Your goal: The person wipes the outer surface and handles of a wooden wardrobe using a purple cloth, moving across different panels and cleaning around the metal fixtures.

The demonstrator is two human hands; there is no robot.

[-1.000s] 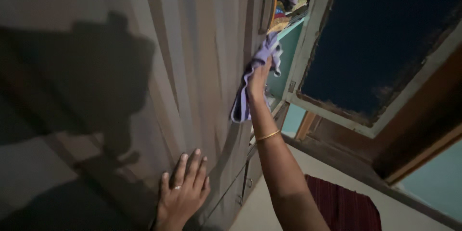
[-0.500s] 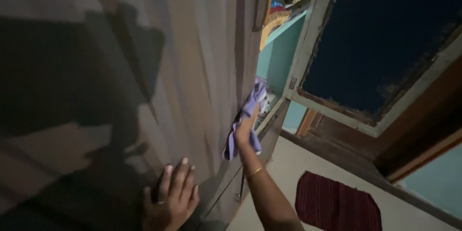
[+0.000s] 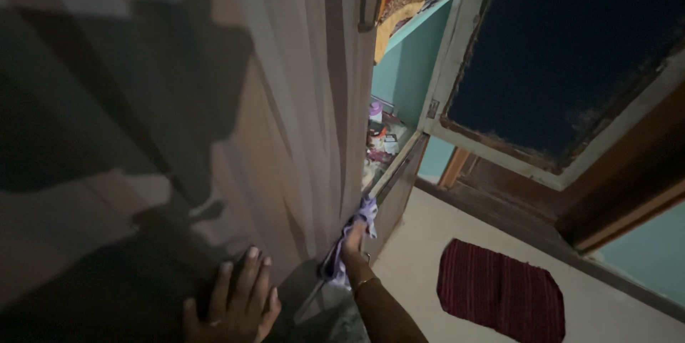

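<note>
Against the brown wooden wardrobe door (image 3: 235,122): both hands at its lower part, well apart.

Left hand (image 3: 232,307) lies flat, fingers spread, wrist cut off by frame edge. Right hand (image 3: 352,241) clamps a crumpled lilac cloth (image 3: 341,251) to the door's edge; fingers mostly hidden behind fabric. Shelf clutter (image 3: 382,139) beyond too dim to identify. Dark red mat (image 3: 499,291) on floor.

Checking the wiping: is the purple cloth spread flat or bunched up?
Bunched. The cloth is crumpled in the right hand against the wardrobe door edge.
</note>
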